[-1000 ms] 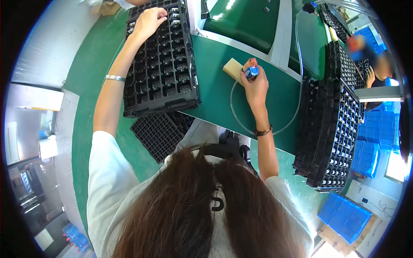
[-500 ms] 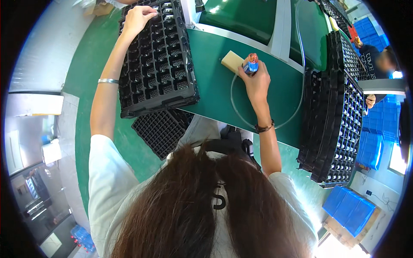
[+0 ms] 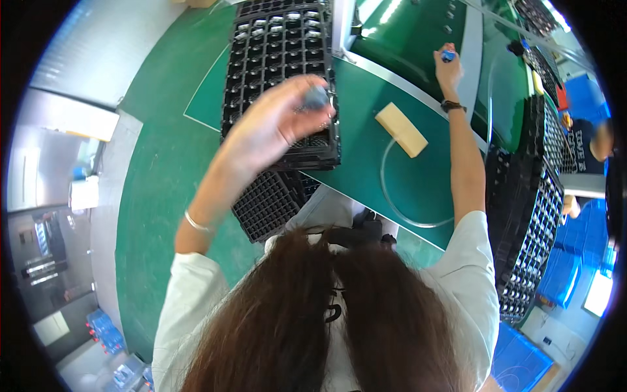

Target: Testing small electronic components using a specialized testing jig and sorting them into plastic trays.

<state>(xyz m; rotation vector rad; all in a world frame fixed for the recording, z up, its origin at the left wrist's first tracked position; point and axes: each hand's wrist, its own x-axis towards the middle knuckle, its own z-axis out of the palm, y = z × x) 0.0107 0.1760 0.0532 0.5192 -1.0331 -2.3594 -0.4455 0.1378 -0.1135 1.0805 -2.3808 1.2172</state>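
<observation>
The left hand, seen earlier at the far rows of the black tray, has been brought back over the tray's near end. A small grey-blue piece is held between its curled thumb and fingers; the hand is blurred, so the kind of piece cannot be told with certainty.

The right hand has been moved from beside the cream block out to the pale frame by the green belt. Its fingers are closed around a blue-and-orange piece. The block is now left uncovered on the green table, with the clear tube curving from it.
</observation>
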